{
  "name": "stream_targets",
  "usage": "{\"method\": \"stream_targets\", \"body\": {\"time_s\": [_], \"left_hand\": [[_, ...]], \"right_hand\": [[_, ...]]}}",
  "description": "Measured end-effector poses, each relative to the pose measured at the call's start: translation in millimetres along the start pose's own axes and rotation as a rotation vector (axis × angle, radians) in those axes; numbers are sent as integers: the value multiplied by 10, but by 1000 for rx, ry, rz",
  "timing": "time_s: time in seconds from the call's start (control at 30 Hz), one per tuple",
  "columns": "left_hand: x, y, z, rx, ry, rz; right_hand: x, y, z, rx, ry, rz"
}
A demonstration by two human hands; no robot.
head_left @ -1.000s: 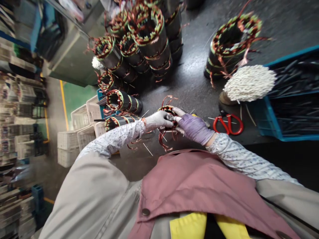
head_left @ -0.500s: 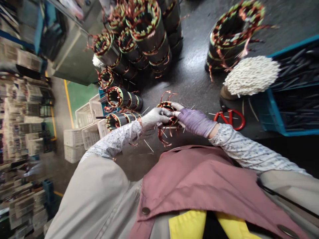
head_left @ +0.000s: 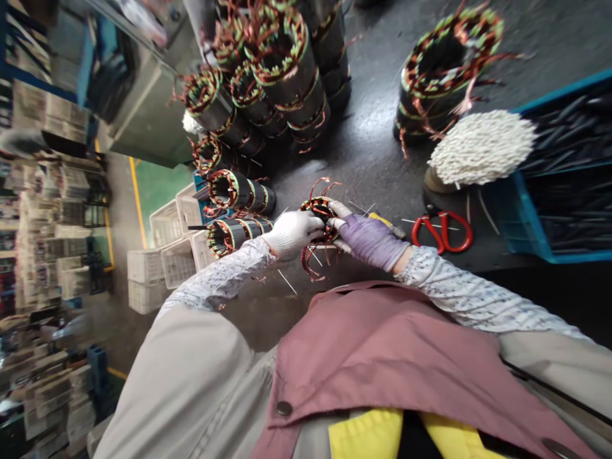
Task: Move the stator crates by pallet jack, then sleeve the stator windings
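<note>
A small motor stator (head_left: 315, 203) with copper windings stands on the dark table in front of me, loose wire ends sticking out around it. My left hand (head_left: 295, 232), in a white glove, has its fingers closed at the stator's near left rim. My right hand (head_left: 369, 238), in a purple glove with pale fingertips, wraps the right side of the same stator. The fingertips of both hands meet over the windings, and what they pinch there is partly hidden. Just beyond my right hand lies a yellow-handled tool (head_left: 381, 220), partly covered.
Several stators (head_left: 287, 76) stand grouped at the back left, and a larger one (head_left: 411, 95) at the back right. A bundle of white cords (head_left: 482, 146), red-handled scissors (head_left: 442, 231) and a blue bin (head_left: 519, 217) of black sleeves sit rightward. White crates (head_left: 165, 229) are beyond the left edge.
My left hand has turned slightly, showing more of its back. My right hand has shifted a little left and down, and the yellow-handled tool shows beside it. The stator stays in place.
</note>
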State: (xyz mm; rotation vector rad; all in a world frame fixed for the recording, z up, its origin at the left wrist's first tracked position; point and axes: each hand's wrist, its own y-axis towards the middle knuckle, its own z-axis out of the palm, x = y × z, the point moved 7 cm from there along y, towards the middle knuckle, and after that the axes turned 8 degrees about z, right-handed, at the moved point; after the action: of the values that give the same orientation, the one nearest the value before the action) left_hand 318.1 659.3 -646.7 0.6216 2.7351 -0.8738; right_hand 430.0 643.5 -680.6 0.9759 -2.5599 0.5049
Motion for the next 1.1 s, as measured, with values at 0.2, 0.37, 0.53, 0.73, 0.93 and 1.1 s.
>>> {"method": "stream_targets", "body": {"time_s": [0.2, 0.37, 0.53, 0.73, 0.93, 1.1], "left_hand": [[-182, 53, -43, -160, -297, -196], [43, -102, -251, -647, -620, -147], [250, -99, -329, -516, -10, 45], [306, 76, 27, -638, 18, 133], [610, 305, 157, -811, -317, -52], [708, 87, 172, -1163, -1077, -76]], "right_hand": [[30, 26, 41, -37, 29, 110], [-67, -46, 85, -147, 188, 22], [-364, -232, 39, -642, 575, 79], [-364, 324, 40, -601, 1077, 376], [-117, 1025, -89, -142, 784, 447], [-262, 292, -371, -537, 665, 253]]}}
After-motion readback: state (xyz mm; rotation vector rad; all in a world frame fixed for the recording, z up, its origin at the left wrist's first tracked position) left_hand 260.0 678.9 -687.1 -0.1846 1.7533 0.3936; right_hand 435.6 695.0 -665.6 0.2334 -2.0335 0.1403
